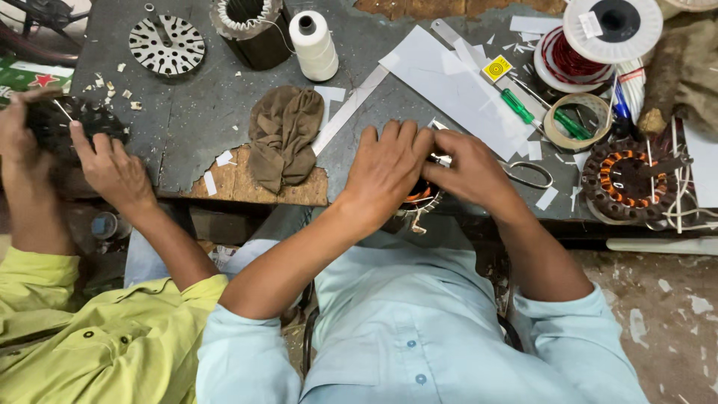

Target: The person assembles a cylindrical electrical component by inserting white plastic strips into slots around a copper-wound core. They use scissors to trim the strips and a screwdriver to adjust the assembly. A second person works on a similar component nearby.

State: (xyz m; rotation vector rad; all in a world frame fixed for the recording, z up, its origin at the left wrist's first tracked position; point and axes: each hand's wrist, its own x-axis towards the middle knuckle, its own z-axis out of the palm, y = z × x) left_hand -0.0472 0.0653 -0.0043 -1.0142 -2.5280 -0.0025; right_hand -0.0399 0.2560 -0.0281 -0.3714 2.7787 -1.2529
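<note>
My left hand point(385, 168) lies palm-down over a motor stator with orange copper windings point(417, 200) at the near edge of the workbench point(194, 112), covering most of it. My right hand point(470, 170) meets it from the right, fingers pinched on a small white strip of insulation paper point(437, 126) at the stator's top. A pair of scissors point(528, 176) lies just right of my right hand. Both sleeves are light blue.
A person in a yellow-green shirt at the left holds a dark stator point(63, 123) with both hands. On the bench: brown rag point(284, 135), white thread cone point(314, 45), metal ruler point(351, 108), white paper sheets point(456, 86), green screwdriver point(520, 106), tape roll point(577, 121), wire spool point(609, 30), wound stator point(627, 179).
</note>
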